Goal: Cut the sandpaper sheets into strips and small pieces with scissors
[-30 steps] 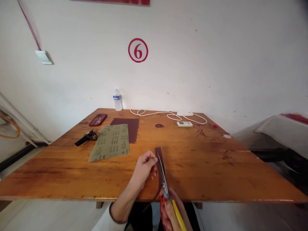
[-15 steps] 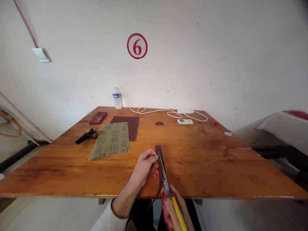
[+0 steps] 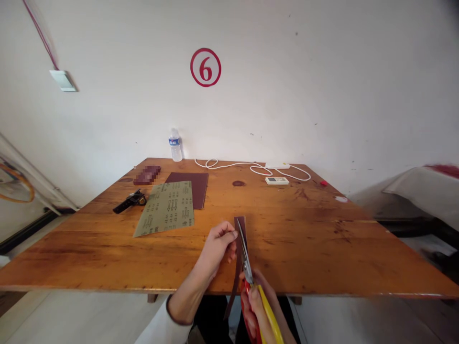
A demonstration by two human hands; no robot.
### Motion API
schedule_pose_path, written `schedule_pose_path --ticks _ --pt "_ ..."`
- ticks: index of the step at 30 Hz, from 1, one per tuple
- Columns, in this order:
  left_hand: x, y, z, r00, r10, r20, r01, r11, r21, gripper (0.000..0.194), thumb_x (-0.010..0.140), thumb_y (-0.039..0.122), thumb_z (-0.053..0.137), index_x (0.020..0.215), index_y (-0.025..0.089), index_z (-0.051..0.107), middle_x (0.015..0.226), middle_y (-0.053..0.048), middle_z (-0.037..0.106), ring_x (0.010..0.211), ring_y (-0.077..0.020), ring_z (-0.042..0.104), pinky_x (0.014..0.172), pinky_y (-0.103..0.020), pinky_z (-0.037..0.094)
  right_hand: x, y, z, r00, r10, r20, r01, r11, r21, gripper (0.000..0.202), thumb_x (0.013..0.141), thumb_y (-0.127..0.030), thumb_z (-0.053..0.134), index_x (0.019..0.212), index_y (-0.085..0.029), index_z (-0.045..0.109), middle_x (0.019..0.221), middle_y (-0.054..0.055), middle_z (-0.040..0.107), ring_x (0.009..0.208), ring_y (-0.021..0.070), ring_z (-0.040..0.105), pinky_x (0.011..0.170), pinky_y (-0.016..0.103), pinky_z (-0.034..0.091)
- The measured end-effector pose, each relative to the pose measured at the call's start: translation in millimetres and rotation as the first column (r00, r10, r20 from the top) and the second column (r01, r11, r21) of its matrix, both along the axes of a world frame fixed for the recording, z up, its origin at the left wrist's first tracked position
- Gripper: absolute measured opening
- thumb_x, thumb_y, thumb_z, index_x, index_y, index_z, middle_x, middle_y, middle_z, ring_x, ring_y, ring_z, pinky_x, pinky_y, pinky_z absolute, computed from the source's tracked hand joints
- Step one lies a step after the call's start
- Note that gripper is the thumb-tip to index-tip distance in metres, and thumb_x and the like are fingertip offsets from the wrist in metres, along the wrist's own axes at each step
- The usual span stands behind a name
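Near the table's front edge, my left hand (image 3: 219,246) pinches the left side of a dark red-brown strip (image 3: 238,272), whose lower end hangs past the edge. My right hand (image 3: 263,306) is closed round the handles of scissors (image 3: 265,310), one handle red and one yellow. The narrow blades point away from me and lie along the strip, close to my left fingertips. Further left lie a grey-green printed sheet (image 3: 168,210) and, partly beneath it, a dark red-brown sheet (image 3: 201,191).
On the wooden table (image 3: 304,258) stand a water bottle (image 3: 175,145) at the back, a black strapped item (image 3: 129,201) and a blurred dark red item (image 3: 147,175) at left. A white cable (image 3: 229,166), power strip (image 3: 278,165) and remote (image 3: 277,181) lie at the back right.
My right hand and the scissors have moved slightly up and forward along the strip, and the handles look wider apart. The strip's hanging end has shifted a little to the right.
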State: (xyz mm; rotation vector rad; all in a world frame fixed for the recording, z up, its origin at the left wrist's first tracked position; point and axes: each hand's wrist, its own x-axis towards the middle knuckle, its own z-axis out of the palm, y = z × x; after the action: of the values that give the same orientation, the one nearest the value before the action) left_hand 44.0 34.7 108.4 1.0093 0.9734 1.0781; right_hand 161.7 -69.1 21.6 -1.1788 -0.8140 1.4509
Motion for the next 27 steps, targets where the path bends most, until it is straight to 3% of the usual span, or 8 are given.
schedule_pose_path --ticks 4,7,12,16,19,22,27 --pt "1 1 -0.6 1.000 0.000 -0.012 0.000 1.000 0.004 0.023 0.067 0.036 0.066 0.065 0.022 0.048 0.047 0.007 0.051 0.032 -0.0079 0.044 0.034 -0.020 0.030 -2 -1 8.1 0.997 -0.034 -0.062 0.033 0.999 -0.011 0.062 0.069 -0.078 0.071 0.099 -0.024 0.064 0.059 -0.005 0.052 0.039 0.0062 0.037 0.035 0.017 0.031" --pt "2 3 1.3 1.000 -0.006 -0.021 0.006 1.000 0.012 0.022 0.068 0.037 0.065 0.065 0.023 0.048 0.047 0.007 0.051 0.033 -0.0081 0.044 0.035 -0.020 0.030 -3 2 14.7 0.995 -0.024 -0.096 0.024 1.000 -0.006 0.066 0.069 -0.076 0.073 0.103 -0.021 0.062 0.059 -0.006 0.053 0.036 0.0035 0.035 0.032 0.014 0.028" --pt "2 6 7.6 0.999 0.012 -0.041 -0.009 0.998 0.059 0.022 0.069 0.036 0.066 0.063 0.022 0.050 0.047 0.007 0.048 0.038 -0.0090 0.042 0.042 -0.023 0.035 -3 15 31.3 0.993 -0.005 -0.119 -0.004 0.997 -0.074 0.074 0.051 -0.080 0.080 0.091 -0.021 0.058 0.048 -0.010 0.049 0.029 0.0026 0.033 0.026 0.013 0.029" --pt "3 12 10.9 0.994 0.097 -0.055 -0.085 0.979 0.183 0.019 0.069 0.029 0.065 0.058 0.021 0.052 0.053 0.005 0.049 0.052 -0.0107 0.046 0.055 -0.023 0.039 -6 23 43.0 0.996 -0.042 -0.079 0.032 0.992 -0.124 0.083 0.038 -0.083 0.080 0.090 -0.022 0.057 0.043 -0.013 0.048 0.027 0.0028 0.032 0.023 0.013 0.027" --pt "4 17 13.2 0.988 0.155 -0.025 -0.146 0.968 0.206 0.019 0.069 0.028 0.066 0.058 0.021 0.053 0.059 0.003 0.052 0.061 -0.0124 0.050 0.062 -0.024 0.041 -8 28 46.4 0.998 -0.056 0.003 0.056 0.994 -0.096 0.082 0.043 -0.088 0.074 0.088 -0.022 0.058 0.038 -0.015 0.042 0.027 0.0031 0.031 0.024 0.011 0.026" --pt "6 20 16.7 0.991 0.134 0.015 -0.135 0.983 0.125 0.022 0.069 0.034 0.070 0.061 0.022 0.052 0.059 0.003 0.054 0.061 -0.0150 0.056 0.062 -0.026 0.045 -8 34 48.6 0.999 -0.019 0.051 0.020 0.999 -0.036 0.081 0.049 -0.091 0.067 0.090 -0.022 0.058 0.037 -0.015 0.040 0.027 0.0049 0.032 0.023 0.013 0.027" --pt "10 25 21.4 0.993 0.105 0.049 -0.110 0.989 0.101 0.024 0.069 0.036 0.072 0.064 0.023 0.052 0.060 0.002 0.061 0.061 -0.0173 0.063 0.064 -0.029 0.050 -6 47 50.0 0.999 -0.013 0.038 0.009 0.994 0.105 0.065 0.068 -0.081 0.068 0.094 -0.022 0.057 0.051 -0.013 0.045 0.033 0.0026 0.032 0.029 0.012 0.032"
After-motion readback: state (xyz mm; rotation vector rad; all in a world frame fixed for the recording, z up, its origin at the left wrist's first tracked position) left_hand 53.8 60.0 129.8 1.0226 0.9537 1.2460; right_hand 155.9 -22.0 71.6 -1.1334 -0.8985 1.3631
